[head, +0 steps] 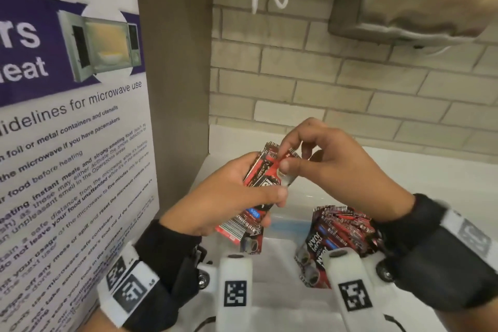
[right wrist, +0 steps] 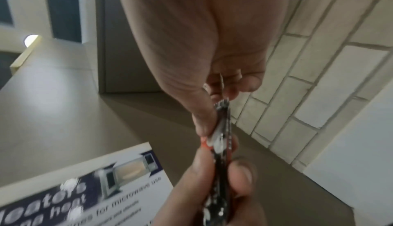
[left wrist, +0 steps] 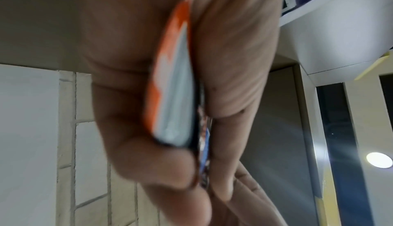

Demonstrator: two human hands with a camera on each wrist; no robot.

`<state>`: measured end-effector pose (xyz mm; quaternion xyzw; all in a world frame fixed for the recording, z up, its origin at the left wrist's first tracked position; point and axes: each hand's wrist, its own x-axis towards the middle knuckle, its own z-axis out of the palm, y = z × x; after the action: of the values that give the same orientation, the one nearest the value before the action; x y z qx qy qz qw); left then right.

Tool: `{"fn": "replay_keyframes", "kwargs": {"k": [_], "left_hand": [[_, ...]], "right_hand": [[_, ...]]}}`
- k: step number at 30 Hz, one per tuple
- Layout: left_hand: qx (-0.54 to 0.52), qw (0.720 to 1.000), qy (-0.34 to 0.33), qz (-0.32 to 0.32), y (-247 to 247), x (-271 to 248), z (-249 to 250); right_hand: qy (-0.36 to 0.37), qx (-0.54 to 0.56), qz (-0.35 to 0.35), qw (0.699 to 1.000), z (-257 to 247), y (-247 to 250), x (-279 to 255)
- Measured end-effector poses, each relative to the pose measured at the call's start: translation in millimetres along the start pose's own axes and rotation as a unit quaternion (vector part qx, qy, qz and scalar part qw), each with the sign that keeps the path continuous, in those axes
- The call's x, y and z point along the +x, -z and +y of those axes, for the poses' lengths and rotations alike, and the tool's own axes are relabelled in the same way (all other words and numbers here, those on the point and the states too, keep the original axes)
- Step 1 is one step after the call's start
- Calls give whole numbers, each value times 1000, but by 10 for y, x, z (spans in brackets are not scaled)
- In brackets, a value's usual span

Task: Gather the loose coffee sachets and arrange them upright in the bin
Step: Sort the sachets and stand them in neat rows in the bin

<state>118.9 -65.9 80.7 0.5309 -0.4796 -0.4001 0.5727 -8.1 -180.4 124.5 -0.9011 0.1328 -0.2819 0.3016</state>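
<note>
Notice (head: 70, 127): a tall microwave-rules sheet stands at the left, beside the tiled wall (head: 350, 83).
Bin (head: 280, 248): a pale plastic tub sits low between both wrists; a packed row of sachets (head: 342, 226) stands on end against its right side.
Left hand (head: 229, 197): fingers and thumb wrapped around a bundle of red-and-black sachets (head: 258, 175), held above the bin's left part.
Right hand (head: 331, 159): close against the left, thumb and forefinger pinching the top end of one sachet in that bundle.
</note>
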Motion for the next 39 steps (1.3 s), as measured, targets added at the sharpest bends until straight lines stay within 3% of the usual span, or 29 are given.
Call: {"fn": "replay_keyframes", "kwargs": {"k": [5, 9, 14, 17, 21, 26, 33, 39], "left_hand": [[-44, 996, -41, 71, 50, -20, 30], [-90, 978, -90, 167, 93, -2, 30], [-129, 958, -138, 218, 117, -12, 38], [-46, 963, -133, 228, 134, -7, 28], [109, 971, -105, 187, 133, -5, 2], [145, 976, -78, 145, 115, 6, -26], [89, 957, -122, 247, 186, 8, -3], [59, 959, -131, 245, 165, 5, 4]], "right_hand": [[-63, 136, 113, 982, 78, -19, -107], [-109, 216, 117, 963, 105, -87, -168], [-173, 316, 99, 927, 143, -257, -260], [-179, 211, 32, 961, 153, -332, -297], [-137, 74, 32, 987, 159, -350, -269], [-204, 150, -5, 967, 246, -440, -282], [-302, 134, -58, 942, 486, -507, -342], [-353, 122, -116, 920, 596, -738, -355]]}}
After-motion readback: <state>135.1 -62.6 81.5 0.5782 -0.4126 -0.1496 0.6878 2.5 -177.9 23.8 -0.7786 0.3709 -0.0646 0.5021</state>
